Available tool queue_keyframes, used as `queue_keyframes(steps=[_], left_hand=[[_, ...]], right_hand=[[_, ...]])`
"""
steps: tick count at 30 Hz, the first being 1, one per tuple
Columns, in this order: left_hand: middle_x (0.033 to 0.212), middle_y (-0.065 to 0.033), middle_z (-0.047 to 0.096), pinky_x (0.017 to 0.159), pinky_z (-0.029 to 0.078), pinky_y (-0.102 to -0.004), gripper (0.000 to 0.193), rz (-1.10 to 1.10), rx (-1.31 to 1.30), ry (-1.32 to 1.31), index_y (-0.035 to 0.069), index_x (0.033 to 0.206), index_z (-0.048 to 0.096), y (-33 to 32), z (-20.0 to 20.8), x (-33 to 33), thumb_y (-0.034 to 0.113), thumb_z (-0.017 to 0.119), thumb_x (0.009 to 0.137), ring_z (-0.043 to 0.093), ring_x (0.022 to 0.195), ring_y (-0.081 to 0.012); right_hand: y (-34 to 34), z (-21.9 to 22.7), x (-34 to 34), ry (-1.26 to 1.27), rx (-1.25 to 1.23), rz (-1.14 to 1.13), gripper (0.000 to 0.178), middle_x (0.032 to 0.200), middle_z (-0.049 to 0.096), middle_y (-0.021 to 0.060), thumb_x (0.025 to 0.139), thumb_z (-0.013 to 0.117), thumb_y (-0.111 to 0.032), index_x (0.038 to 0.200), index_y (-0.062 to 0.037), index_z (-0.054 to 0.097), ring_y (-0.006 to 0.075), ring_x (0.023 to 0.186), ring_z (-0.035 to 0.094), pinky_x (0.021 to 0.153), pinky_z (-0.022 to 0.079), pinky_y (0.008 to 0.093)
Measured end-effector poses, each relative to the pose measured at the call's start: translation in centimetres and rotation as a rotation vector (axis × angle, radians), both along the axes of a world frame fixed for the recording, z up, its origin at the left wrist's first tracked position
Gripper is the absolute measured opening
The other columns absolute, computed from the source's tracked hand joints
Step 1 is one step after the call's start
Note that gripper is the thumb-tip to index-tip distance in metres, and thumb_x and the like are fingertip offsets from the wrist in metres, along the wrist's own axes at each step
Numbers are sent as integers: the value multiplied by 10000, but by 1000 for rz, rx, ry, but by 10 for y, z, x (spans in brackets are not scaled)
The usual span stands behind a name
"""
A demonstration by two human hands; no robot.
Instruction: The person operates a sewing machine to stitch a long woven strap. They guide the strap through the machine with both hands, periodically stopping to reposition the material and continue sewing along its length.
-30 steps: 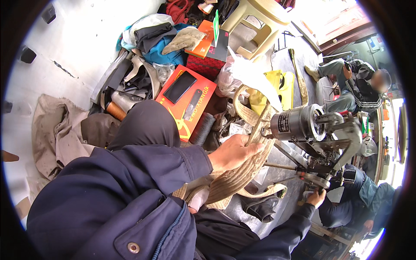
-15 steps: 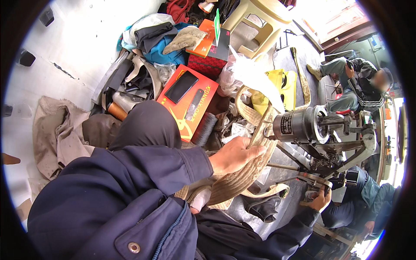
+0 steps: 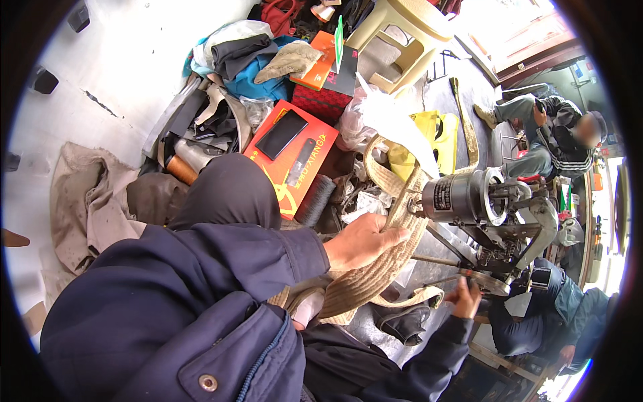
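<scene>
A thick, beige woven strap (image 3: 365,289) with rows of stitching curves across my lap and up to the head of a metal hand-cranked sewing machine (image 3: 462,196). My left hand (image 3: 365,242) grips the strap close to the machine's needle end, thumb on top. Lower right, my right hand (image 3: 467,299) is at the left edge of the machine's handwheel (image 3: 491,284), its fingers curled against the rim and slightly blurred. The strap passes under the machine's cylindrical head, where the exact needle point is hard to make out.
An orange-red box (image 3: 295,157) carries a black phone (image 3: 282,135) and a flat blade-like tool. Beside it lies a dark thread spool (image 3: 315,201). A cream stool (image 3: 402,40), plastic bags and cloth piles stand behind. Two other people sit at the right.
My right hand has moved left along the handwheel, and the machine's linkage arms have shifted position. My left hand and the strap stay nearly in place.
</scene>
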State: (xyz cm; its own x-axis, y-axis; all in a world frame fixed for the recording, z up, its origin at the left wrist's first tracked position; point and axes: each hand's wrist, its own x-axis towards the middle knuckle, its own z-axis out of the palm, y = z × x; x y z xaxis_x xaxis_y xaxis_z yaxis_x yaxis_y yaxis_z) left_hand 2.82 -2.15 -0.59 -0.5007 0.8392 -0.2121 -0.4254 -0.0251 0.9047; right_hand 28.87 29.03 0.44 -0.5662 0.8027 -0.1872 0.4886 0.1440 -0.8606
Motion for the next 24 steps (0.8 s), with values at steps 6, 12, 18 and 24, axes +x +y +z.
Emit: queue_keyframes(steps=[6,12,18,24], left_hand=[[724,-14,582,666,436,-303,497,-2,-20,54,-33,885,662,1,-10,1,454,609,970,490,699,-84],[748,-45,610,677,447,-318,504,0,-29,67,-35,965,675,0,-10,-3,464,604,970,531,729,-102],[956,19,628,787,467,-239,211,197,187,54,9,1118,614,15,-13,-18,188,582,1011,550,869,-42],[1052,9,654,863,468,-259,188,113,140,-42,9,1154,628,16,-18,-28,101,572,999,567,935,-52]], right_hand=[[72,34,41,51,466,-293,66,649,533,-10,934,616,-115,974,-63,603,81,451,439,394,346,258],[111,-62,66,-29,185,-467,61,647,539,36,960,580,-110,992,-80,538,156,380,469,318,360,304],[42,-84,24,-102,-35,-88,171,560,522,39,944,617,-202,928,-53,533,166,401,558,345,428,298],[3,-51,-7,-75,-86,-187,184,592,522,30,934,637,-200,867,-61,536,169,417,557,378,463,303]])
